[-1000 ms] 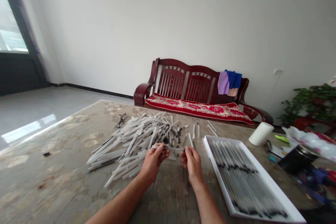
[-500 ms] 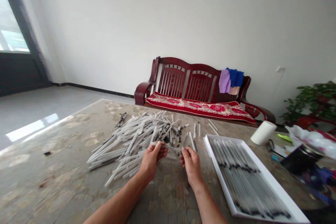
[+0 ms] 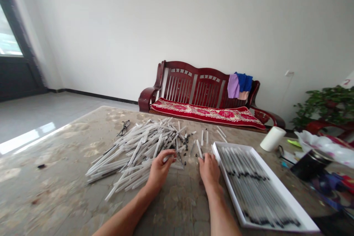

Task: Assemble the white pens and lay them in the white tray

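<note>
At the right edge of a heap of white and dark pen-like tubes (image 3: 138,147), my left hand (image 3: 162,166) is closed on a thin pale tube (image 3: 167,158). My right hand (image 3: 209,169) rests low over the table, its fingers curled at the near end of a white tube (image 3: 199,148); whether it grips that tube is hidden. Right of it stands a shallow white box (image 3: 290,195) with rows of clear tubes with black ends (image 3: 249,177). Small black pieces (image 3: 186,140) lie between the heap and my right hand.
Black glasses (image 3: 124,128) lie behind the heap on the patterned table (image 3: 66,177). A few loose tubes (image 3: 202,137) lie beyond my right hand. Past the box are a white roll (image 3: 273,139), a black cup (image 3: 311,164) and a plastic bag (image 3: 326,147). A wooden bench (image 3: 199,88) stands behind.
My hands have moved apart, and the thin piece stretched between them is no longer there. My right hand has shifted right to the white tube. The view has turned slightly.
</note>
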{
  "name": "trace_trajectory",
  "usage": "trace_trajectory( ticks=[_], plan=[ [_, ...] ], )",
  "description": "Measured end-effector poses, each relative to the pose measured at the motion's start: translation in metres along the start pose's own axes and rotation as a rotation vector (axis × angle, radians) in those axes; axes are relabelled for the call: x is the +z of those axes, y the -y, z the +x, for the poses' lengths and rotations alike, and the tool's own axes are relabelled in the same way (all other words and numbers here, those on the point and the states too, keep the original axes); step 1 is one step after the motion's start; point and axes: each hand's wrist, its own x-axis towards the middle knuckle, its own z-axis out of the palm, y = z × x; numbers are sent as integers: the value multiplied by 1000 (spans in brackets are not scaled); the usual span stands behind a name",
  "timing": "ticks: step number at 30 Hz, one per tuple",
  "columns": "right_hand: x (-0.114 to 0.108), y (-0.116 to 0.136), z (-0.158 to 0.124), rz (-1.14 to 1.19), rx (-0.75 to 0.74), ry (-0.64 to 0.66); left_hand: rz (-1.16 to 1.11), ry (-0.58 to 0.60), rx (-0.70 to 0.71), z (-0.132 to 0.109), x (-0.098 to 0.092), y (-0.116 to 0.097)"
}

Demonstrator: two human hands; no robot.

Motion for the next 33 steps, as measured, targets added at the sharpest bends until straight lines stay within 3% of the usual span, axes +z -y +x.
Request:
trace_trajectory(
  ticks=[3, 7, 9, 12, 16, 20, 23, 26, 29, 33],
  plan=[
    [0, 1, 0, -54, 15, 38, 277, 70, 149, 2, 1, 10],
    [0, -1, 1, -28, 104, 24, 452, 240, 136, 2, 1, 15],
    [1, -4, 1, 65, 158, 5, 485, 333, 136, 0, 2, 15],
    [3, -4, -3, 384, 163, -60, 506, 404, 173, -4, 4, 13],
    [4, 12, -20, 831, -29, -109, 592, 271, 309, -5, 3, 8],
    [1, 38, -44, 1056, -180, 30, 777, 139, 406, -3, -7, -3],
    [-4, 45, -46, 1166, -142, 136, 889, 85, 427, -3, -15, -11],
    [-11, 35, -27, 1006, -60, 69, 878, 37, 436, -4, -18, -14],
    [-17, 21, 1, 493, -19, 4, 804, -5, 431, -6, -16, -14],
    [-25, 13, 21, -36, -2, 158, 694, -24, 401, -8, -10, -13]
  ],
)
